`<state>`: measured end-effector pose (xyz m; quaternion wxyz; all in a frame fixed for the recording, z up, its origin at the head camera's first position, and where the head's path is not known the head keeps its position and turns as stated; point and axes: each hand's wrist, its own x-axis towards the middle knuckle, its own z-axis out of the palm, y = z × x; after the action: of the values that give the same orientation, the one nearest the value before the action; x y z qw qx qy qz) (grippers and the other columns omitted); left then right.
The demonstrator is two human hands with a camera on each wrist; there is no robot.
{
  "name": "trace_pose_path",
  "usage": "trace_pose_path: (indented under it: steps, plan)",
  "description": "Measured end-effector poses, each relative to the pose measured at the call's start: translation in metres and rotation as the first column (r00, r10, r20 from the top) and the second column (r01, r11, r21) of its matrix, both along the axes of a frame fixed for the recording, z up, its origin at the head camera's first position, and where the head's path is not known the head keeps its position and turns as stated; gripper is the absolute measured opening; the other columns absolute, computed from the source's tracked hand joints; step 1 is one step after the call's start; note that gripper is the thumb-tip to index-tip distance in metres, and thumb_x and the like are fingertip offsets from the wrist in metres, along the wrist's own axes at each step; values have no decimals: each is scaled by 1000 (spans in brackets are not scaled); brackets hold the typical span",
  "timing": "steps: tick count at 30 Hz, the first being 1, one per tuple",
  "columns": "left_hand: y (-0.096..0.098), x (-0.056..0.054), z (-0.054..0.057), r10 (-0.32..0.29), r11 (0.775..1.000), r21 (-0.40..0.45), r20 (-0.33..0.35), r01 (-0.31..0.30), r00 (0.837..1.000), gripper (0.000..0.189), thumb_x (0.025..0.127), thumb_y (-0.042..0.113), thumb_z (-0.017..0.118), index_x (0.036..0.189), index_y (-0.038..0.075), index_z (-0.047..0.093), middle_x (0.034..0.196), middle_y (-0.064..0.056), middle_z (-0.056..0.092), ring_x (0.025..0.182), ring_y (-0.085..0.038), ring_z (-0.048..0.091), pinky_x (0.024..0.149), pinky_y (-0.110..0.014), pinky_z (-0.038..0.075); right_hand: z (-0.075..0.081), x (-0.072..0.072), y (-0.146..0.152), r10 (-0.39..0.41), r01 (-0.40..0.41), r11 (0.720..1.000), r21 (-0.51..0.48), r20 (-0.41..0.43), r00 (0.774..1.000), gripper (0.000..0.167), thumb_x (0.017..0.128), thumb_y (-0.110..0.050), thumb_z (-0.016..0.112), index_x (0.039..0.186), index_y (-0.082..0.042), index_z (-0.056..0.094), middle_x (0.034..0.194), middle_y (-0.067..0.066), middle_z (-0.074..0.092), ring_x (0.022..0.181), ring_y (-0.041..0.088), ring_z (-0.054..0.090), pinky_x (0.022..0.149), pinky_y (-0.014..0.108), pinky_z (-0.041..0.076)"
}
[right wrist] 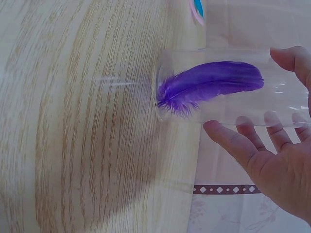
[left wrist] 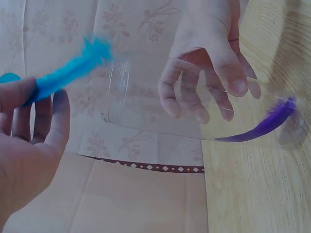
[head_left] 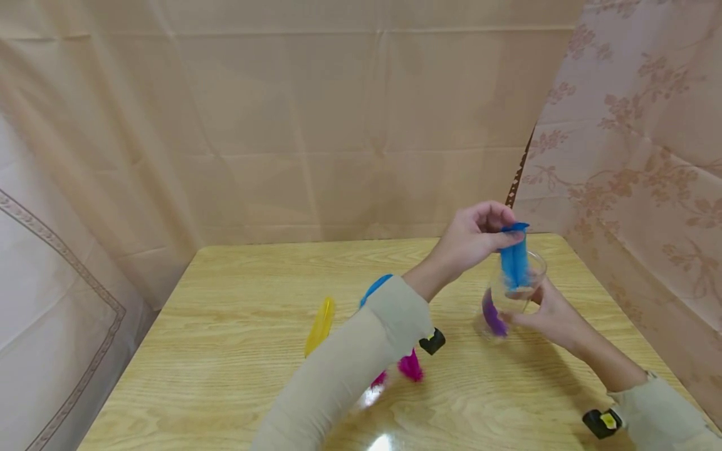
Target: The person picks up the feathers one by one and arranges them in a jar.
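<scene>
My left hand (head_left: pixel 474 235) pinches a blue feather (head_left: pixel 514 263) between thumb and fingers, over the mouth of a clear cup (head_left: pixel 538 266). In the left wrist view that feather (left wrist: pixel 73 73) points its fluffy end toward the cup's rim. My right hand (head_left: pixel 553 316) holds the cup by its side, fingers curled round the wall, the cup tilted above or against the table. A purple feather (right wrist: pixel 214 82) lies inside the cup, its downy end at the bottom.
On the wooden table (head_left: pixel 225 326) lie a yellow feather (head_left: pixel 319 327), another blue feather (head_left: pixel 373 288) and magenta feather tips (head_left: pixel 410 366), partly hidden by my left sleeve (head_left: pixel 350 369). Beige cloth (head_left: pixel 338 125) hangs behind the table, with floral cloth (head_left: pixel 637 138) at the right.
</scene>
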<state>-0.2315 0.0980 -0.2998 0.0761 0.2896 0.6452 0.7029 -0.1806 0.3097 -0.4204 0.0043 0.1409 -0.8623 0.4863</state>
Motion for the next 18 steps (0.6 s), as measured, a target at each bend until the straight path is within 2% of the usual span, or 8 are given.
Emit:
trace_pose_path:
  steps: [4,9,16,18]
  plan:
    - [3,-2,1,33,999,42,-9,-33,999,12,90,-3,74,97,1,65,85,-1,67,73,-7,60,70,-22,58,-1,0,0,14,-14,1000,-27,4,1000,91,87,-11,82,156,-16,22,144,17,45,120,42,55,90,53,53]
    - [6,-4,2,55,995,81,-13,-54,998,14,89,-3,75,99,0,65,87,-2,68,75,-6,63,71,-21,57,-1,-1,1,44,-42,997,-71,17,999,91,89,-8,79,156,-17,19,144,22,42,122,53,50,81,52,58]
    - [10,-2,1,94,994,63,-11,-93,996,15,89,-2,76,100,1,66,90,0,69,76,-6,63,72,-20,57,-1,-1,1,35,-34,998,-46,20,999,86,90,-10,79,152,-9,20,142,23,44,121,50,52,83,42,59]
    - [12,-1,1,101,993,56,-12,-101,995,14,89,-1,76,100,2,67,91,1,69,77,-5,64,73,-21,57,-1,0,1,38,-37,998,-48,20,999,86,90,-9,79,152,-10,20,142,23,44,120,43,55,82,41,59]
